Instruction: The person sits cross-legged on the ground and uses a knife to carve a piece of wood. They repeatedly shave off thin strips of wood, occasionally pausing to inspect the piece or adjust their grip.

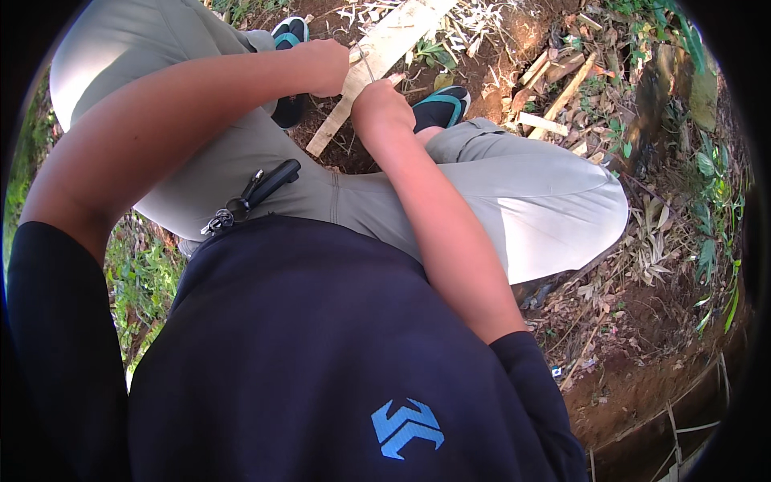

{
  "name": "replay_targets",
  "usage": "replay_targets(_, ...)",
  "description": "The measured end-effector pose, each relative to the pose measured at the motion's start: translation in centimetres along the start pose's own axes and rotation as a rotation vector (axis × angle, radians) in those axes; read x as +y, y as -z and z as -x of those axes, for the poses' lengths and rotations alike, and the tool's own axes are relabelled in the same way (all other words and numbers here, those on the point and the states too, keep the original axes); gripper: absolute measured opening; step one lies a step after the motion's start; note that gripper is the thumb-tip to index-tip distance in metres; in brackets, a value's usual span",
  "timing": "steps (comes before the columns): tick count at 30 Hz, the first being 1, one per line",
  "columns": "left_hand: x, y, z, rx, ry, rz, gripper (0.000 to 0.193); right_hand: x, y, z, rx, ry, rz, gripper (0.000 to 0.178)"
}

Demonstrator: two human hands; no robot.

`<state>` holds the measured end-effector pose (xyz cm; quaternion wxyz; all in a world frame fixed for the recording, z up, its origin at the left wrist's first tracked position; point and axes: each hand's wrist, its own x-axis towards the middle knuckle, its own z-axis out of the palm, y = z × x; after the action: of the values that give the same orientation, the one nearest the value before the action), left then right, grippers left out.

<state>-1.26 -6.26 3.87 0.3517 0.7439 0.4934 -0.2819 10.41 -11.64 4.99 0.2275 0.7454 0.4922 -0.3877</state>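
My two hands are close together over a pale wooden plank (393, 36) that slants between my feet. My left hand (323, 68) is closed in a fist, and a short pale wood piece (358, 57) shows at its inner side; how it is gripped is hidden. My right hand (383, 107) has its fingers wrapped round the lower end of a thin, grey, blade-like strip (368, 67). That strip reaches up to the left hand's wood piece. Another pale wood tip sticks out beside the right fingers; whether they hold it I cannot tell.
Dark shoes with teal trim (443, 106) flank the plank. Wood shavings (474, 24) and cut sticks (554, 104) lie on soil and dry leaves. Green plants (707, 201) grow at the right. Keys with a black fob (269, 183) hang at my waist.
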Motion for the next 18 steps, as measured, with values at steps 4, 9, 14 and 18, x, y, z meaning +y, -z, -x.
replay_targets(4, -0.1, 0.4, -0.5, 0.020, 0.009, 0.021, 0.022, 0.0, -0.5, -0.9, 0.018, 0.003, -0.009, 0.037)
replay_targets(9, -0.9, -0.3, -1.8, 0.001, 0.013, -0.032, 0.021, -0.9, 0.1, -1.2, -0.023, 0.030, 0.134, 0.044)
replay_targets(14, 1.0, -0.8, 0.1, -0.034, -0.052, 0.001, 0.024, -0.8, -0.6, -4.9, -0.063, 0.029, 0.126, 0.044)
replay_targets(18, 0.6, -1.4, -0.3, 0.030, 0.010, 0.055, 0.021, 0.5, -1.3, -6.0, -0.065, 0.041, 0.120, 0.044)
